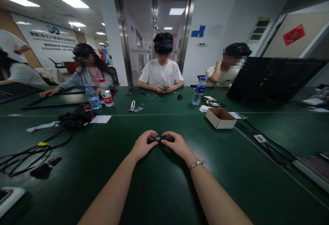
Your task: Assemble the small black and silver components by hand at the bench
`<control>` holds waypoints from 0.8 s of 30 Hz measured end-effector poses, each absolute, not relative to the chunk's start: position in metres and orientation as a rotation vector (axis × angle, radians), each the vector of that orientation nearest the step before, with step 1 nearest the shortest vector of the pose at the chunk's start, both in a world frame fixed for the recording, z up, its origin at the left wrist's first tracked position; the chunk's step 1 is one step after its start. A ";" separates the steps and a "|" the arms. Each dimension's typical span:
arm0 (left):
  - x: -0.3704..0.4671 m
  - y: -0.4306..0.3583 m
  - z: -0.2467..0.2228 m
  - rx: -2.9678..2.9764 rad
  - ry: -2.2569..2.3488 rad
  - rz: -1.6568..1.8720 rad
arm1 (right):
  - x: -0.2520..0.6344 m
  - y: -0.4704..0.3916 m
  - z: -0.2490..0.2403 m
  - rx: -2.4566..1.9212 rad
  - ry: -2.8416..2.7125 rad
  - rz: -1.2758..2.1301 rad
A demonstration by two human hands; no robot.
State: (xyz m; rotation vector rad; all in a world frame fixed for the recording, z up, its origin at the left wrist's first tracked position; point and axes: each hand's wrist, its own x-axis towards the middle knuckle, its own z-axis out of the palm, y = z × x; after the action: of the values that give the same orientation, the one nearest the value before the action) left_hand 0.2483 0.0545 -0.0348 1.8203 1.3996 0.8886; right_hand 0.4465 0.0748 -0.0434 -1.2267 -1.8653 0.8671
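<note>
A small dark cylindrical object (pixel 158 138) lies level between my two hands, just above or on the green table (pixel 159 177). My left hand (pixel 143 145) grips its left end between thumb and fingers. At the right end, the thumb and curled fingers of my right hand (pixel 177 144) close on it. A silvery band (pixel 195 165) circles my right wrist. What the object is cannot be made out, and its ends are partly hidden by my fingers.
An open box (pixel 221 118) stands right of my hands. Black cables (pixel 267 142) run along the right, more cables (pixel 33 153) coil at left. Bottles (pixel 93 97) and a large black monitor (pixel 267 77) stand farther back. Three people with headsets sit across the table.
</note>
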 end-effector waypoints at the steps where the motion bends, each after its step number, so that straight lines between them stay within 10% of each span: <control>1: 0.248 0.055 -0.034 1.821 1.403 0.883 | 0.447 0.075 -0.044 -1.226 -1.866 0.869; 24: 0.250 0.054 -0.034 1.805 1.376 0.856 | 0.448 0.075 -0.043 -1.219 -1.885 0.872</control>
State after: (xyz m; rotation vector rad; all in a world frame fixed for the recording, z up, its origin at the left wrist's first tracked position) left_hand 0.2499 0.0536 -0.0339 1.8053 1.3763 0.8559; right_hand 0.4475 0.0752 -0.0426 -1.2189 -1.8852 0.8723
